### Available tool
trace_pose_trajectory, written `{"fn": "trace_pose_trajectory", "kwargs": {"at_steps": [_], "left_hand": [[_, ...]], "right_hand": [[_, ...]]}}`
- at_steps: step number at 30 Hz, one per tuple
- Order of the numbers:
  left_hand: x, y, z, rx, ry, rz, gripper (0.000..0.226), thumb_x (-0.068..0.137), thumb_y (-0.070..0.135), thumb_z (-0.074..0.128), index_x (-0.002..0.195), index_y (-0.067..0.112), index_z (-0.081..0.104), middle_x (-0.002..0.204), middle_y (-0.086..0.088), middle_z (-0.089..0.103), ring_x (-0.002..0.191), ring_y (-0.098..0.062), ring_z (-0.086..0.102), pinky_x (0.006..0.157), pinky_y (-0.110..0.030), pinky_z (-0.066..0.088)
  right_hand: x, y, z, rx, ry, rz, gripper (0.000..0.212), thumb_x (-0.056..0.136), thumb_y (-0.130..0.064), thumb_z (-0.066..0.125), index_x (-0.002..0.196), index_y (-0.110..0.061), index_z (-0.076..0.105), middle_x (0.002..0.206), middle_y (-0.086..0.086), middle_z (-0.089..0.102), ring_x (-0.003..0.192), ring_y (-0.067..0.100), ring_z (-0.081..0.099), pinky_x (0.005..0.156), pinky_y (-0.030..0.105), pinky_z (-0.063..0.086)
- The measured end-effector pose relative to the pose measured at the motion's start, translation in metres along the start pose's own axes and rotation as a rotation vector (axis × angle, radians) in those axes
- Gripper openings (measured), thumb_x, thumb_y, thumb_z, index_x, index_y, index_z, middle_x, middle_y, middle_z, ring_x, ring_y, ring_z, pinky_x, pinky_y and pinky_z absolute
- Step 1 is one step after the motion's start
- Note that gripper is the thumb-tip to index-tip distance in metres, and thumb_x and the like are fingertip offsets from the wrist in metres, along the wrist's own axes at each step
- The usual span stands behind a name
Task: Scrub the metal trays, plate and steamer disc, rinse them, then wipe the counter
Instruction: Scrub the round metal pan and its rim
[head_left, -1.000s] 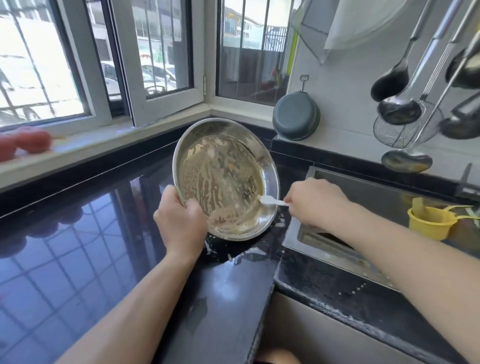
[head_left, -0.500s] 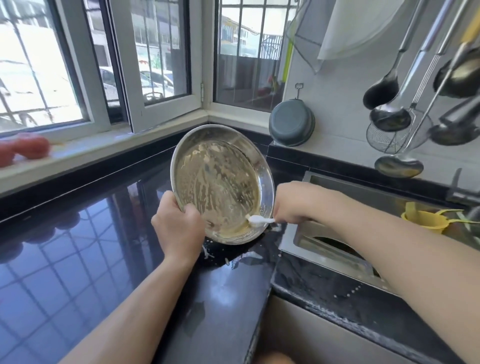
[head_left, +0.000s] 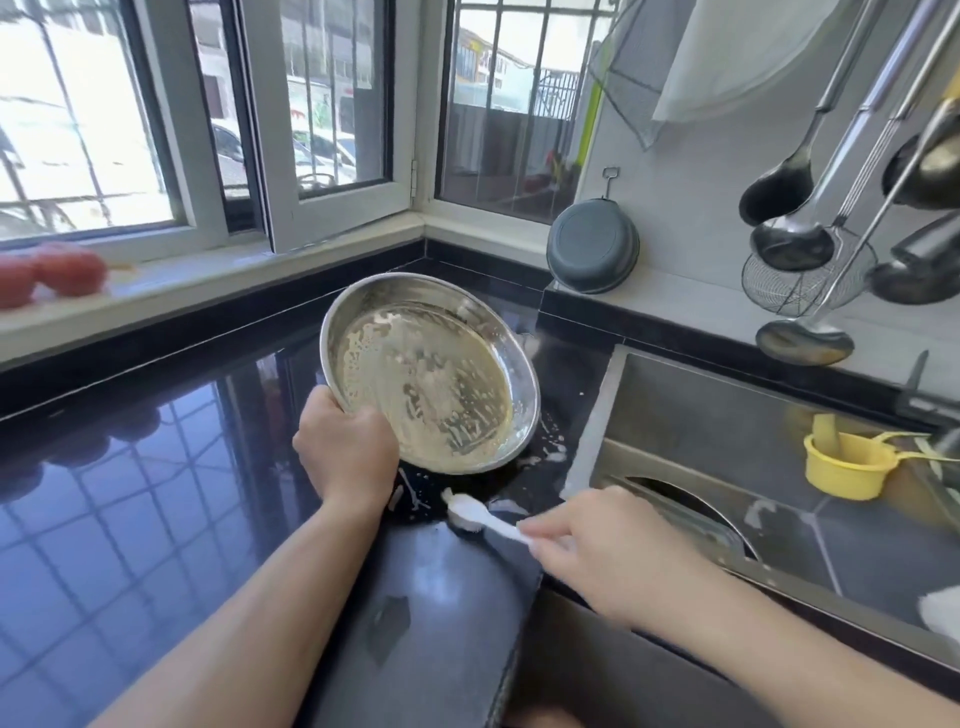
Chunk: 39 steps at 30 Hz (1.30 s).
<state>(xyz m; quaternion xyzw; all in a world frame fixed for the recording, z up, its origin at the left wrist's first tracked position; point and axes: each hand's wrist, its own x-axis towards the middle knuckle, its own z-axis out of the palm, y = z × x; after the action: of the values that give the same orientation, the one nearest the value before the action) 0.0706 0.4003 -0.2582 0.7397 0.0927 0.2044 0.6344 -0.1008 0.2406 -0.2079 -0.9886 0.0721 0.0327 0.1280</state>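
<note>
Strong daylight enters through the windows (head_left: 208, 119) from 10 to 12 o'clock; panes overexposed, street detail washed out. Black counter (head_left: 130, 519) at 8 o'clock mirrors the window grid with heavy glare; soapy metal tray (head_left: 431, 374) shows soft highlights. Wide-angle distortion bends frames and hanging ladles (head_left: 789, 239) at 2 o'clock; edges slightly soft, red objects (head_left: 52, 273) at 9 o'clock blurred.

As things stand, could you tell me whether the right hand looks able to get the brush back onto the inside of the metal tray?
Probably yes. The left hand holds the metal tray tilted, its soapy inside facing the person. The right hand holds the brush just below the tray's lower rim, with only bare counter between them.
</note>
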Motion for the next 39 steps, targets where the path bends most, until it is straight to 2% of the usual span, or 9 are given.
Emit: {"fn": "trace_pose_trajectory", "kwargs": {"at_steps": [3, 6, 9, 13, 20, 27, 33, 37, 39], "left_hand": [[0.004, -0.004, 0.001, 0.008, -0.003, -0.021, 0.011, 0.085, 0.002, 0.052, 0.078, 0.009, 0.056, 0.075, 0.001, 0.061, 0.070, -0.017, 0.059, 0.056, -0.036, 0.050], [0.008, -0.008, 0.002, 0.011, 0.001, -0.045, 0.008, 0.085, 0.004, 0.055, 0.081, 0.010, 0.059, 0.078, 0.000, 0.064, 0.074, -0.020, 0.062, 0.062, -0.043, 0.056], [0.010, -0.010, 0.003, 0.000, -0.001, -0.070, 0.008, 0.082, 0.003, 0.052, 0.082, 0.008, 0.059, 0.079, -0.001, 0.065, 0.076, -0.024, 0.062, 0.063, -0.043, 0.055], [0.013, -0.014, 0.003, 0.033, 0.010, -0.139, 0.008, 0.078, 0.003, 0.049, 0.084, 0.000, 0.054, 0.076, -0.004, 0.058, 0.070, -0.028, 0.052, 0.059, -0.044, 0.048], [0.011, -0.012, 0.003, 0.066, 0.003, -0.147, 0.008, 0.080, 0.002, 0.048, 0.078, 0.009, 0.044, 0.073, -0.004, 0.045, 0.062, -0.021, 0.035, 0.055, -0.037, 0.031], [0.009, -0.011, 0.001, 0.057, -0.006, -0.167, 0.022, 0.079, 0.004, 0.048, 0.095, -0.007, 0.057, 0.091, -0.022, 0.065, 0.074, -0.028, 0.049, 0.060, -0.042, 0.041], [0.008, -0.008, 0.000, 0.070, -0.014, -0.121, 0.017, 0.081, 0.004, 0.051, 0.093, -0.007, 0.058, 0.092, -0.022, 0.066, 0.073, -0.028, 0.050, 0.062, -0.050, 0.049], [0.007, -0.008, -0.001, 0.040, -0.047, 0.010, 0.006, 0.083, 0.002, 0.054, 0.078, 0.004, 0.054, 0.072, -0.004, 0.058, 0.069, -0.021, 0.053, 0.051, -0.030, 0.041], [0.005, -0.004, 0.000, 0.022, -0.072, 0.096, 0.015, 0.085, 0.001, 0.055, 0.073, 0.005, 0.048, 0.066, 0.000, 0.051, 0.057, -0.009, 0.046, 0.042, -0.018, 0.032]], "right_hand": [[0.012, 0.022, 0.000, 0.068, 0.155, 0.093, 0.025, 0.096, -0.038, 0.059, 0.114, -0.045, 0.074, 0.105, -0.010, 0.077, 0.098, 0.013, 0.069, 0.085, 0.028, 0.053], [0.014, 0.035, -0.019, 0.046, 0.085, 0.143, 0.024, 0.096, -0.037, 0.060, 0.114, -0.044, 0.075, 0.100, -0.014, 0.076, 0.082, 0.002, 0.069, 0.076, 0.021, 0.054], [0.009, 0.046, -0.036, 0.074, 0.080, 0.182, 0.023, 0.097, -0.036, 0.059, 0.109, -0.045, 0.076, 0.104, -0.012, 0.076, 0.087, 0.010, 0.070, 0.083, 0.032, 0.057], [0.020, 0.050, -0.021, 0.169, 0.200, 0.143, 0.027, 0.099, -0.038, 0.056, 0.118, -0.048, 0.071, 0.112, -0.015, 0.074, 0.060, 0.002, 0.062, 0.062, 0.023, 0.050], [0.014, 0.018, 0.029, 0.256, 0.170, -0.020, 0.032, 0.102, -0.039, 0.051, 0.128, -0.052, 0.063, 0.060, -0.015, 0.060, 0.053, 0.000, 0.051, 0.053, 0.015, 0.038], [0.030, 0.039, 0.010, 0.075, 0.227, 0.152, 0.035, 0.101, -0.037, 0.048, 0.131, -0.046, 0.065, 0.071, -0.001, 0.061, 0.069, 0.025, 0.054, 0.071, 0.038, 0.049], [0.012, -0.017, 0.021, 0.112, 0.134, -0.073, 0.032, 0.100, -0.040, 0.047, 0.130, -0.046, 0.056, 0.077, 0.005, 0.066, 0.074, 0.032, 0.058, 0.069, 0.040, 0.049], [0.023, 0.006, -0.004, -0.008, 0.017, 0.037, 0.033, 0.099, -0.041, 0.050, 0.126, -0.056, 0.062, 0.077, -0.005, 0.066, 0.072, 0.021, 0.060, 0.065, 0.034, 0.049], [0.029, 0.026, -0.023, -0.158, -0.056, 0.115, 0.033, 0.100, -0.041, 0.048, 0.127, -0.055, 0.063, 0.095, -0.006, 0.069, 0.089, 0.022, 0.064, 0.075, 0.036, 0.054]]}}
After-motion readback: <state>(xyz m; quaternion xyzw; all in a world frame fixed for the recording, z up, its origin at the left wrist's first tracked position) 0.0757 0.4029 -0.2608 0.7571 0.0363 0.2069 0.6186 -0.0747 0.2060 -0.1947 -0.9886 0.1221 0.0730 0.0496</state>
